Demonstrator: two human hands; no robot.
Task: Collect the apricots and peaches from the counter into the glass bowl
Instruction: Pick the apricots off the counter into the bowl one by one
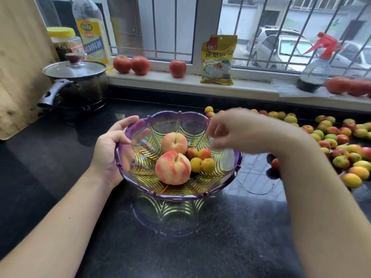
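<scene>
A person's left hand (112, 149) grips the scalloped rim of a purple-tinted, ribbed glass bowl (230, 173), thumb hooked over the edge and fingers curled against the outer wall, tilting the bowl above the speckled black stone counter (220, 237). The right hand (236, 131), blurred, hangs over the bowl's far right rim with its fingers loosely bent and pointing down; whether they pinch anything cannot be told. Inside the bowl, just below and left of those fingertips, lie two fuzzy pink-and-cream peaches (173, 167) and four small orange-yellow apricots (200, 160), bunched together at the bottom. Many more small apricots (341, 145), yellow, green and red-blushed, are scattered over the counter to the right, behind the right forearm, beside a patch of water. On the white windowsill (160, 79) stand red tomatoes (131, 64), a yellow packet (218, 60) and a red-topped spray bottle (315, 73). A lidded steel pot (76, 81) sits at the left, with a yellow-labelled oil bottle (90, 31) behind it.
</scene>
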